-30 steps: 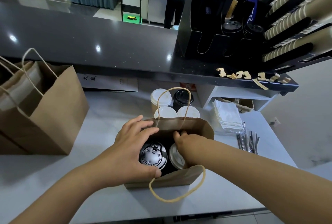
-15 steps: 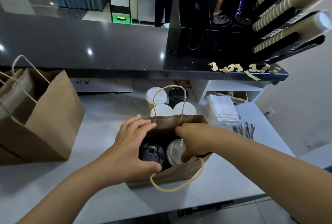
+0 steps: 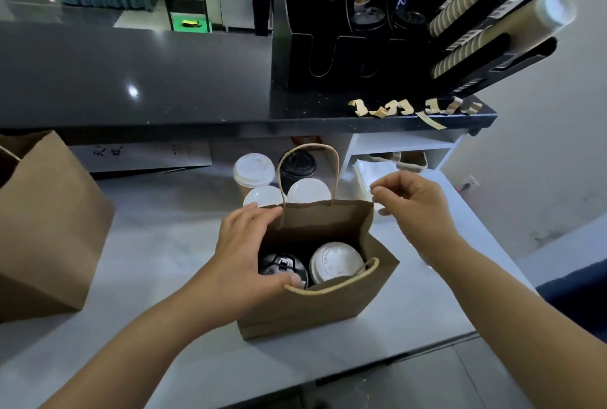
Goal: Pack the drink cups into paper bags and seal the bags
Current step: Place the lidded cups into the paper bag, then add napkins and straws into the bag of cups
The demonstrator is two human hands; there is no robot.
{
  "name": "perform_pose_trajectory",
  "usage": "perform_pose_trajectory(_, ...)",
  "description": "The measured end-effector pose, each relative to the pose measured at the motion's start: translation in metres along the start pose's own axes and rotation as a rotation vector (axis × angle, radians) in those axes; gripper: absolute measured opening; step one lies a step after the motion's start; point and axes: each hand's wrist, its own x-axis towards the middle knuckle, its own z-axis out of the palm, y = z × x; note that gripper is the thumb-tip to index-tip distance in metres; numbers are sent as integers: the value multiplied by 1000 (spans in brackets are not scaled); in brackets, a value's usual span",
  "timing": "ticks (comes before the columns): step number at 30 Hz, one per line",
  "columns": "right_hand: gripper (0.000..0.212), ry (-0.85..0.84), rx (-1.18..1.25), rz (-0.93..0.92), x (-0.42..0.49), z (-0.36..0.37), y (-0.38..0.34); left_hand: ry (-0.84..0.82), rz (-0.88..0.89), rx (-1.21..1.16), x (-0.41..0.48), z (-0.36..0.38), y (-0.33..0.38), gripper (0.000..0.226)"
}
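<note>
Two hands worked at the paper bag (image 3: 315, 307), which stood open and upright on the pale worktop (image 3: 157, 244). The left hand (image 3: 244, 256) spanned the bag's left edge, fingers curled over the far rim and thumb pressed at the near rim, gripping the paper. The right hand (image 3: 415, 203) was raised clear of the bag, just beyond its right rim, fingers loosely curled with thumb and forefinger near each other; whether it pinched anything could not be told. Inside the bag sat a black-lidded cup (image 3: 284, 269) on the left and a white-lidded cup (image 3: 336, 261) on the right, side by side. The far handle (image 3: 307, 154) stood upright; the near handle (image 3: 331, 285) lay folded over the front rim. Four more lidded cups (image 3: 254, 170) stood behind the bag.
</note>
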Motion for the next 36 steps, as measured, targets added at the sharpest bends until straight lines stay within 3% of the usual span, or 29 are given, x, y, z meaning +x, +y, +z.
perform_pose_trajectory(9, 13, 211, -27, 372, 53, -86, 130, 61, -18, -15, 28, 14, 20, 58)
perform_pose_trajectory(15, 17, 56, -250, 572, 68, -107, 207, 175, -106, -22, 43, 10, 24, 41)
perform_pose_trajectory(24, 37, -189, -530, 673, 76, -93, 233, 250, -113, 40, 48, 19, 25, 51)
perform_pose_trajectory(29, 27, -185, -454, 727, 81, -93, 237, 278, -101, 61, 49, 24, 22, 52)
perform_pose_trajectory(33, 38, -147, -306, 754, 82, -98, 240, 266, -98, 41, 49, 26, 19, 36)
perform_pose_trajectory(36, 35, -136, -194, 774, 82, -104, 238, 264, -108, 56, 48, 27, 15, 39)
